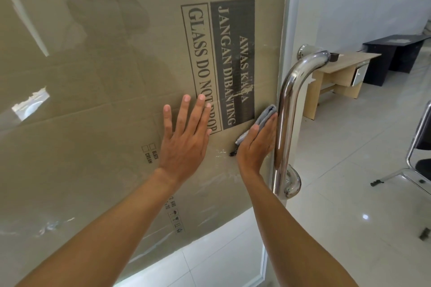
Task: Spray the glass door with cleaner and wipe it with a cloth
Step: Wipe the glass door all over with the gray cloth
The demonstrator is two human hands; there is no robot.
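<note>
The glass door (98,91) fills the left and middle of the view, with printed brown cardboard behind it. My left hand (186,137) lies flat on the glass with fingers spread and straight. My right hand (257,144) presses a folded grey cloth (265,119) against the glass with straight fingers, right beside the steel door handle (288,109). Wet streaks show on the glass around the cloth and lower down. No spray bottle is in view.
The door's edge runs just right of the handle. Beyond it lie a white tiled floor (349,193), a light wooden desk (338,77), a black table (396,53) and part of a chrome-legged chair (417,163) at the far right.
</note>
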